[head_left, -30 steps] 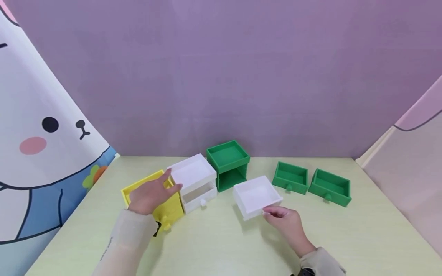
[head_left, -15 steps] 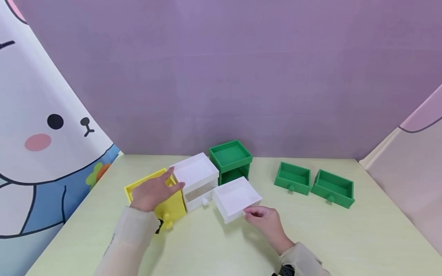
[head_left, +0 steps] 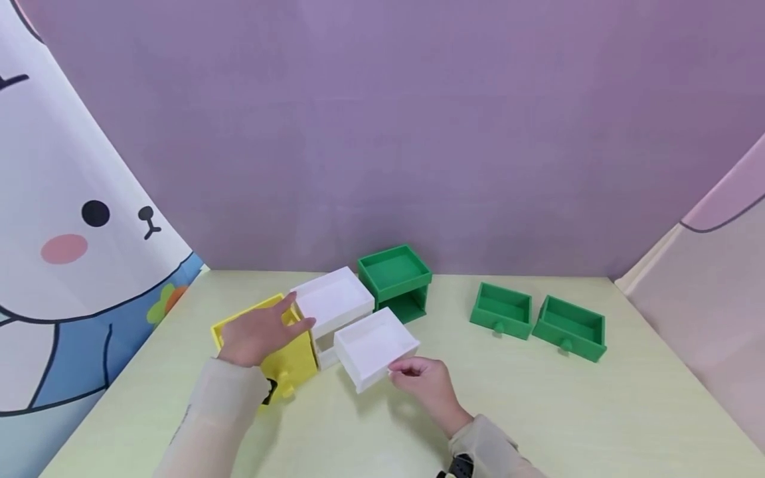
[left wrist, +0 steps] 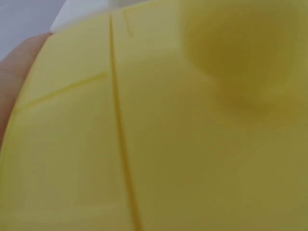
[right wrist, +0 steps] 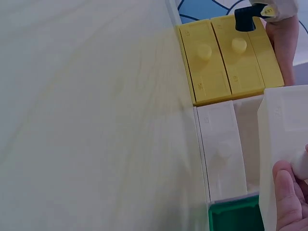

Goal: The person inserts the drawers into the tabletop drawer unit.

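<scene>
My right hand pinches the knob of a white drawer and holds it tilted in front of the white cabinet. In the right wrist view, this drawer overlaps the cabinet's hollow upper slot; a lower drawer fills the slot below. Over the yellow cabinet lies my left hand, fingers stretched, index finger and thumb at the white cabinet's left edge. The left wrist view is filled by the blurred yellow cabinet front.
Behind on the right of the white cabinet stands a green cabinet with a hollow front. Two green drawers, one beside the other, lie farther right on the pale table. A purple backdrop rises at the table's back.
My right hand has carried the white drawer leftward, from in front of the green cabinet's right side to the front of the white cabinet. The left hand has stayed in place.
</scene>
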Demonstrator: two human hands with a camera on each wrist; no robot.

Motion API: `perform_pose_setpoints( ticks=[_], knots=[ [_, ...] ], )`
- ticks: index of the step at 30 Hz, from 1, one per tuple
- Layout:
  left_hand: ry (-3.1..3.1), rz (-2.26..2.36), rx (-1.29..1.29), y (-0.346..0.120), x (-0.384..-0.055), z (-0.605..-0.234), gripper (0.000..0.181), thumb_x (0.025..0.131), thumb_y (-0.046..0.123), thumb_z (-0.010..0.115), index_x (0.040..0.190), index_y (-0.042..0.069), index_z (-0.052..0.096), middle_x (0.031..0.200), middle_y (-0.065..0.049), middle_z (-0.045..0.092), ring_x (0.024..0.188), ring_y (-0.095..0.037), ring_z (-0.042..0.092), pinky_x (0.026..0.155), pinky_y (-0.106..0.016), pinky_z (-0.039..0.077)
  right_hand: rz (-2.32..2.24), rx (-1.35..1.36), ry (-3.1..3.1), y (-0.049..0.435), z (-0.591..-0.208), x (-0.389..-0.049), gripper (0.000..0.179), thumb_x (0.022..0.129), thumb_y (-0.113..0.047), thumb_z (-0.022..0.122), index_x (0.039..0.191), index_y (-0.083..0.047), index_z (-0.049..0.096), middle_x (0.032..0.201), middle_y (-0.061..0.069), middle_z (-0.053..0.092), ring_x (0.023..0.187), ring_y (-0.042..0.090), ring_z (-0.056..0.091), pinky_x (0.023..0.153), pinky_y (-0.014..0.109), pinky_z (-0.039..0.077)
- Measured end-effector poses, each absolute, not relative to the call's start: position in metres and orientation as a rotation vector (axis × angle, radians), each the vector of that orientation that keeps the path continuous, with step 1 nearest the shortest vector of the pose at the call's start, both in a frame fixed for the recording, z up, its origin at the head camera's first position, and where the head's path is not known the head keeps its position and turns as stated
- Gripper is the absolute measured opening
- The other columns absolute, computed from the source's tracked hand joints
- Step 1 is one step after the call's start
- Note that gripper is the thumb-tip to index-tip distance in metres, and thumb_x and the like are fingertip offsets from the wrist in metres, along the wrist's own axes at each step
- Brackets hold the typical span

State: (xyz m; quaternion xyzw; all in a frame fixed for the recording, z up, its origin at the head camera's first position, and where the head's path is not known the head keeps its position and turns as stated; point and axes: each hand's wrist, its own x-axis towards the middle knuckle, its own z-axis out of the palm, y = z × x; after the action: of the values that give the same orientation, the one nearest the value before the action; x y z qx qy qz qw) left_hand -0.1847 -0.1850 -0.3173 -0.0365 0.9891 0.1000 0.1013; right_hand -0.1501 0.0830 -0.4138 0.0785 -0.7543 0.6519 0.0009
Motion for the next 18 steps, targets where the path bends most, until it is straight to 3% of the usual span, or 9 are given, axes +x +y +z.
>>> perform_pose_setpoints(
  ticks=[18],
  knots=[
    [2.916, 0.276, -0.108, -0.19, -0.185, -0.321, 0.089, 0.084, 0.077, 0.035, 0.153, 0.022, 0.025, 0.06, -0.004, 0.053, 0.046, -0.015, 0.032, 0.048, -0.028, 0.024, 1.941, 0.293, -2.425, 0.063, -0.416, -0.147, 0.013, 0.076, 0.001, 0.068, 0.087, 0.004, 0.073, 0.08, 0.01, 0.071, 0.073, 0.014, 0.059, 0.065, 0.02, 0.049]
  ],
)
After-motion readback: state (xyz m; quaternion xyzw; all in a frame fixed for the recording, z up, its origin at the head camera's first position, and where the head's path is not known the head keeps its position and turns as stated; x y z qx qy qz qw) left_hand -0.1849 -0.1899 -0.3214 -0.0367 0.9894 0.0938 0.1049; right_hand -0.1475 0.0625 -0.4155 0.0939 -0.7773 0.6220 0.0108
